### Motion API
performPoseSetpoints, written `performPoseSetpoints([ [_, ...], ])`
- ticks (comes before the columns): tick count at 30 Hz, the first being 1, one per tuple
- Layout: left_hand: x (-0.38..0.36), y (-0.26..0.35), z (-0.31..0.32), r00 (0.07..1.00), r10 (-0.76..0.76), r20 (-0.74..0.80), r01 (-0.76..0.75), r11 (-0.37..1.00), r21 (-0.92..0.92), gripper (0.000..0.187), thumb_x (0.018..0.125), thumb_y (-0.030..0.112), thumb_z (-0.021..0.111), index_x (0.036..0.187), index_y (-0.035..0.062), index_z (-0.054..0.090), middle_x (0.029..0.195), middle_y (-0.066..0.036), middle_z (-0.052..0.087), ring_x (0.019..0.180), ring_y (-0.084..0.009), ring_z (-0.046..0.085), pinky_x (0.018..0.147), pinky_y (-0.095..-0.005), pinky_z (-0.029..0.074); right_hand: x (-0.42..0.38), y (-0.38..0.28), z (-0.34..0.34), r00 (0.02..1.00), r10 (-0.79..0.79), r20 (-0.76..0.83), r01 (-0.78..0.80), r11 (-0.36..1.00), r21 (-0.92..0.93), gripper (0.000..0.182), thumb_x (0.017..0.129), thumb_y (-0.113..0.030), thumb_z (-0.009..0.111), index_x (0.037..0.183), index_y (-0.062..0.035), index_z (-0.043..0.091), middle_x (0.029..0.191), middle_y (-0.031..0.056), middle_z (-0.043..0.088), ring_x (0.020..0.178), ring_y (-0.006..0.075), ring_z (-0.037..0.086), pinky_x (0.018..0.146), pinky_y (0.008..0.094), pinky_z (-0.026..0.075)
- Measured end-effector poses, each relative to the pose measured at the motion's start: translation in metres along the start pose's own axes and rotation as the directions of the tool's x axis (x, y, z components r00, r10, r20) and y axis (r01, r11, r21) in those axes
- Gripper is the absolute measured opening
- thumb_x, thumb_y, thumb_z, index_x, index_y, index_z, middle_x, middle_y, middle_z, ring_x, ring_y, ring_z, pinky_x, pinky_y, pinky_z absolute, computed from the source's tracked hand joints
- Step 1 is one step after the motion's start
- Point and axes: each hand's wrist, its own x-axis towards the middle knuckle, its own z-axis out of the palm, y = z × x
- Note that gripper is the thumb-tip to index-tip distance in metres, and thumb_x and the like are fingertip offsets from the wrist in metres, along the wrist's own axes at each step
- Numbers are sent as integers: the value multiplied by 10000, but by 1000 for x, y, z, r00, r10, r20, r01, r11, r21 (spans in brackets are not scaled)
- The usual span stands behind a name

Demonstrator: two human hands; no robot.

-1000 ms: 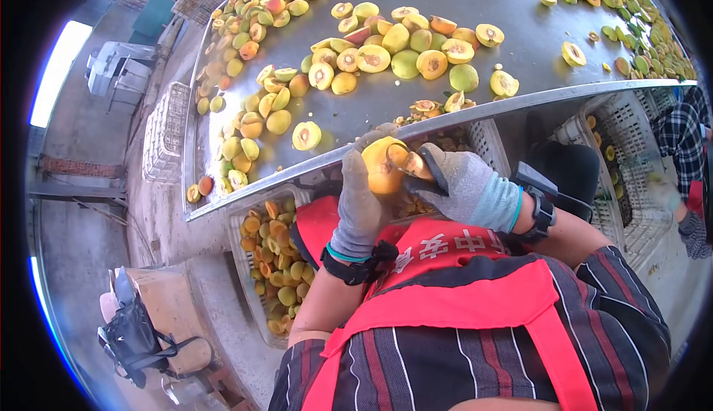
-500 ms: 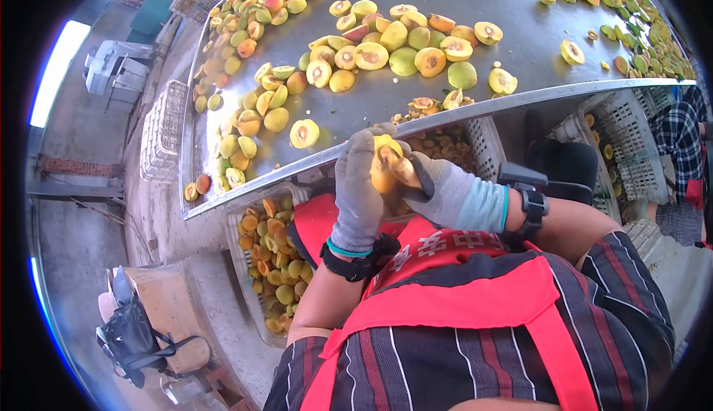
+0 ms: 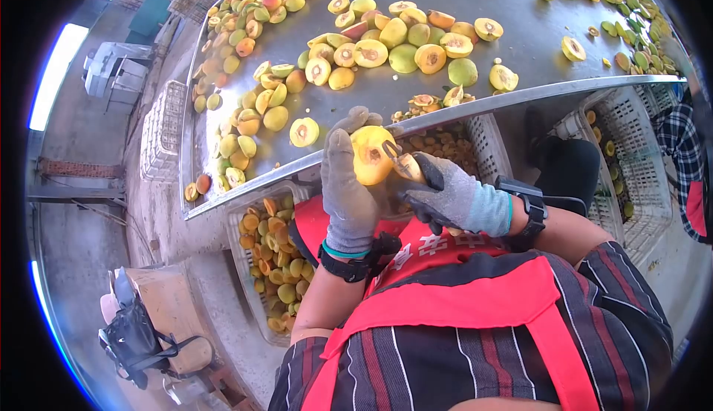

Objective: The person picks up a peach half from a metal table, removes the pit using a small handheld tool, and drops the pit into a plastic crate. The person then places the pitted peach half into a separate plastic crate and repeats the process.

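My left hand (image 3: 347,184), in a grey work glove, cups a yellow peach half (image 3: 371,157) just off the table's near edge. My right hand (image 3: 445,196), gloved as well, is closed round a pitting tool (image 3: 407,166) with a pale wooden handle. The tool's dark, looped or forked metal tip touches the right side of the peach half. Beyond my hands, more cut peaches (image 3: 403,60) lie heaped on the metal table (image 3: 319,166). Small pit scraps (image 3: 425,104) sit at its near edge.
Below the table, a crate of peach halves (image 3: 276,270) stands left of my lap, and a crate of scraps (image 3: 490,147) sits under the edge. White crates (image 3: 639,158) and a person's checked sleeve (image 3: 677,140) are at right. A black bag (image 3: 134,337) lies by a cardboard box (image 3: 174,307).
The peach half has been turned and raised slightly, showing more of its yellow surface. My right hand has drawn back a little, exposing the tool's tip. The person at right has shifted.
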Motion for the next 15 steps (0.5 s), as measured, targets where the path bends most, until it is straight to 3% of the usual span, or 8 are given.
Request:
performPoseSetpoints([
  [2,0,-4,2,996,90,-30,-80,969,234,458,953,391,378,1186,5,462,1074,-147,556,993,-264,558,872,-385,458,2,7,3,995,-96,15,95,994,53,268,873,-118,528,1119,-61,438,647,36,531,488,101,518,400,235,433],
  [6,-4,-7,6,990,138,-28,-125,954,271,455,958,382,364,1186,-1,458,1080,-144,550,997,-262,556,874,-383,455,2,11,7,983,-173,-57,169,983,-68,281,851,-224,602,1043,-42,508,669,35,557,540,92,523,476,253,436],
  [8,-6,-8,6,973,230,9,-207,855,476,461,964,374,338,1192,-11,450,1114,-150,530,1013,-255,548,887,-382,445,-2,3,8,996,-30,81,20,992,122,257,861,-241,584,1010,-41,520,647,42,554,532,103,523,473,255,432],
  [9,-7,-8,5,973,229,9,-206,855,476,461,964,374,338,1192,-11,450,1114,-150,530,1013,-255,548,887,-382,445,-6,-6,7,990,20,136,-39,990,139,248,867,-259,571,983,-44,525,622,46,546,484,117,512,426,257,418],
  [11,-9,-10,0,927,344,148,-367,753,546,463,968,355,314,1207,-22,436,1157,-159,506,1029,-251,540,905,-380,432,-2,-3,2,978,62,198,-94,983,157,260,864,-276,576,977,-47,526,614,47,542,457,123,502,399,261,408],
  [13,-6,-19,-2,908,393,145,-408,754,515,463,967,346,308,1215,-25,429,1174,-163,497,1039,-249,534,917,-374,423,2,4,-3,961,101,259,-147,975,167,271,860,-292,581,972,-51,527,606,48,538,431,129,492,371,266,398],
  [15,-7,-19,-4,888,440,136,-446,750,487,463,967,337,301,1223,-29,421,1191,-168,488,1049,-246,529,930,-368,414,4,13,-4,946,122,300,-219,923,316,286,852,-313,582,943,-48,529,600,45,536,407,140,494,339,271,389],
])
